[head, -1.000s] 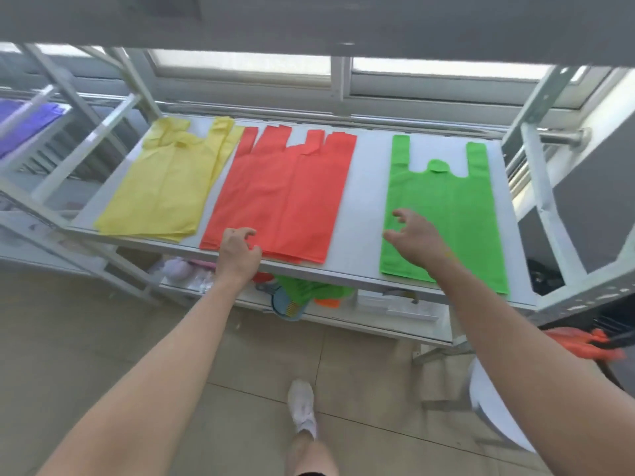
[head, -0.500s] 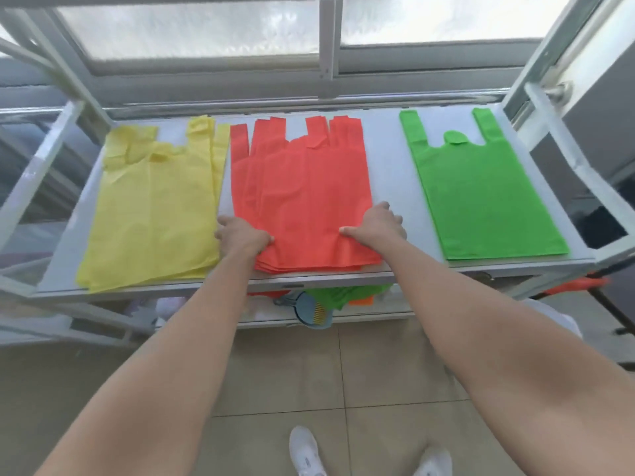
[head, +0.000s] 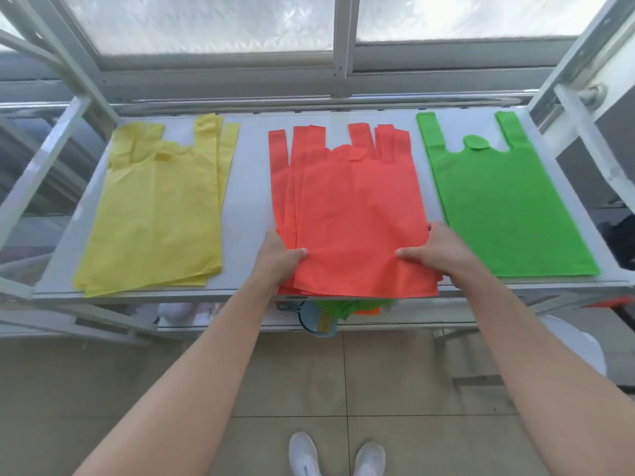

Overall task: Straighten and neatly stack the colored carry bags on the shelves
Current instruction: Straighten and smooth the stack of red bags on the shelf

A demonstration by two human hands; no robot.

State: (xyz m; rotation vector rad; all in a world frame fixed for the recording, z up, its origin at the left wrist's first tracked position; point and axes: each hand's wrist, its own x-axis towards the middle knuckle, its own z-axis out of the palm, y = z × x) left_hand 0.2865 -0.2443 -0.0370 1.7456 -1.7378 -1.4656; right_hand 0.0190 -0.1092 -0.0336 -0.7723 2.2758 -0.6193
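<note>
Left hand (head: pixel 278 259) and right hand (head: pixel 443 252) pinch the red bags' (head: pixel 347 207) near side edges, thumbs on top, fingers hidden beneath; bare shelf (head: pixel 247 187) strips flank them.

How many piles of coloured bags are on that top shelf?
3: yellow pile left, red pile middle, gripped by the left hand and right hand, green pile right. More bags may be hidden below.

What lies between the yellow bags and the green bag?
In the head view, the fanned red bag stack, gripped at its near end by the left hand and right hand.
</note>
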